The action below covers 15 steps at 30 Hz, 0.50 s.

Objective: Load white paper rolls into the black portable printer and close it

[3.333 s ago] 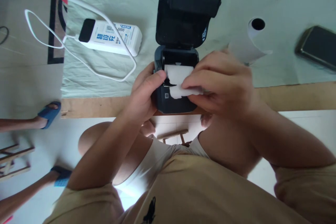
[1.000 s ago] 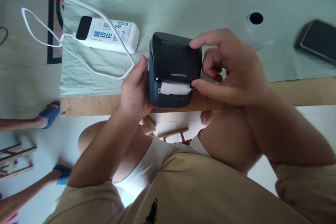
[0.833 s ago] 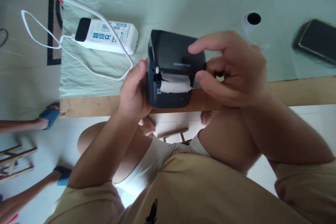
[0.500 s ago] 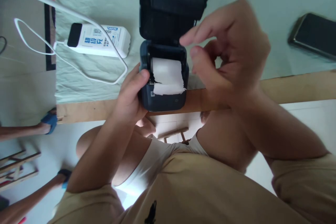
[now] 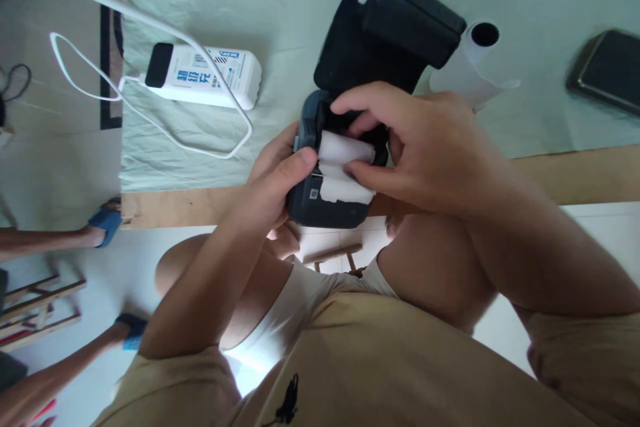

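Smooth dark plastic, the round-cornered printer (image 5: 327,210) is at centre frame, held at its left side by the left hand (image 5: 277,177). The right hand (image 5: 430,143) arches over ragged-edged white paper (image 5: 343,147), thumb touching it; whether it pinches, I cannot tell. The open lid (image 5: 387,30) points upper right, the long axis slanting likewise.

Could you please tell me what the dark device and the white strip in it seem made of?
Dark device: probably hard matt plastic, judging by its moulded, rounded edges and dull sheen. White strip: likely thin matt paper, given its ragged edge and curl.
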### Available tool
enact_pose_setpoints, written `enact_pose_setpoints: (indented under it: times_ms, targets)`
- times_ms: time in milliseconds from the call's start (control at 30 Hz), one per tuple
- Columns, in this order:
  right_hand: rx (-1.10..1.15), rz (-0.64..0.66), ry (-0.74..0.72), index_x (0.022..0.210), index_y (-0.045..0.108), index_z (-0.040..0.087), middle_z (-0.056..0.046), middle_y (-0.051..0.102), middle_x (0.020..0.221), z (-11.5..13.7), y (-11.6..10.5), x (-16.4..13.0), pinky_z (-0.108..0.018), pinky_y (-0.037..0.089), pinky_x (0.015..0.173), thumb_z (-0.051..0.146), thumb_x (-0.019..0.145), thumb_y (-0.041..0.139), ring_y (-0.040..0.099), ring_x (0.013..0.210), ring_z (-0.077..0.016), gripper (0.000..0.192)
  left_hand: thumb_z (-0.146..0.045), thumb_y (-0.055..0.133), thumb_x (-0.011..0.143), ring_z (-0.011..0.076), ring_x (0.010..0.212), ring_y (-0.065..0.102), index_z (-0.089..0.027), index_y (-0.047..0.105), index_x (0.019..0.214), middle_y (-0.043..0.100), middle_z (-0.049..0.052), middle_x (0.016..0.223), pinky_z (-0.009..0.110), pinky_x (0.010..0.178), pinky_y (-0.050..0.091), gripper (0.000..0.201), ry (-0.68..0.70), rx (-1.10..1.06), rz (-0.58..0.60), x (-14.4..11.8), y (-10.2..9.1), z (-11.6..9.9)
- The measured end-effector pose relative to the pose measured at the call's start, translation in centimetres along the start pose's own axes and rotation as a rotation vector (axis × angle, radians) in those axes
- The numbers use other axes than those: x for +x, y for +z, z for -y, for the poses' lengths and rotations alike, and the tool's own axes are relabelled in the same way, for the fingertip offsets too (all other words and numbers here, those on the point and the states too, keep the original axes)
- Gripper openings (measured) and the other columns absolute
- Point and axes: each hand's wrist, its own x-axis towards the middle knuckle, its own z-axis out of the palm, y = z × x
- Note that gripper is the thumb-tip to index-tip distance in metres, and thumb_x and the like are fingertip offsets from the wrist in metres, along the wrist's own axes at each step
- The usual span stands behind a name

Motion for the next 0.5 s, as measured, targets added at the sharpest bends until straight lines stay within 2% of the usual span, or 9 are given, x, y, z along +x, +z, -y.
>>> enact_pose_setpoints:
  times_ms: [100,167,233,300,367,500]
  targets:
    - [0.304,-0.075,-0.008,0.130,0.064,0.033,0.004,0.072,0.106,-0.4,-0.7,-0.6,-0.027,0.049,0.060,0.028,0.080,0.069,0.058,0.062,-0.0092,0.051,-0.039,0.074,0.088,0.0112,0.052,0.062,-0.013,0.072,0.087,0.069,0.000,0.068,0.022,0.055,0.052,0.026,-0.021,-0.141,0.007,0.2,-0.2,0.0]
    - [0.515,-0.222,0.008,0.128,0.064,0.034,0.002,0.068,0.109,-1.1,-0.8,-0.9,-0.028,0.050,0.058,0.031,0.086,0.062,0.059,0.068,-0.0115,0.041,-0.034,0.074,0.087,0.0114,0.059,0.066,-0.012,0.073,0.085,0.072,0.001,0.071,0.020,0.056,0.053,0.022,-0.040,-0.235,-0.024,0.3,-0.2,0.0]
    - [0.628,-0.384,-0.004,0.122,0.064,0.035,0.001,0.065,0.107,-1.9,-0.6,-1.0,-0.031,0.052,0.062,0.027,0.086,0.059,0.061,0.075,-0.0145,0.037,-0.030,0.070,0.089,0.0137,0.069,0.071,-0.011,0.075,0.090,0.077,0.003,0.080,0.021,0.061,0.057,0.020,-0.053,-0.295,-0.067,0.3,-0.2,0.1]
    - [0.550,-0.445,0.002,0.114,0.063,0.034,0.001,0.065,0.103,-2.7,-0.2,-0.8,-0.034,0.056,0.070,0.024,0.083,0.062,0.063,0.083,-0.0169,0.032,-0.026,0.065,0.090,0.0156,0.076,0.075,-0.010,0.077,0.094,0.080,0.005,0.086,0.024,0.067,0.060,0.020,-0.047,-0.328,-0.095,0.4,-0.2,0.3]
    - [0.386,-0.433,0.016,0.106,0.063,0.031,0.000,0.067,0.102,-3.3,0.1,-0.6,-0.036,0.057,0.075,0.024,0.081,0.068,0.064,0.090,-0.0190,0.026,-0.022,0.063,0.090,0.0154,0.076,0.075,-0.010,0.078,0.096,0.081,0.005,0.087,0.023,0.067,0.059,0.021,-0.033,-0.343,-0.089,0.5,-0.2,0.4]
    - [0.127,-0.429,0.017,0.096,0.067,0.027,-0.006,0.067,0.100,-4.0,0.7,-0.4,-0.036,0.058,0.071,0.023,0.080,0.072,0.065,0.102,-0.0237,0.017,-0.024,0.061,0.092,0.0139,0.067,0.071,-0.012,0.078,0.097,0.080,0.003,0.084,0.023,0.060,0.055,0.021,-0.022,-0.334,-0.068,0.5,-0.1,0.6]
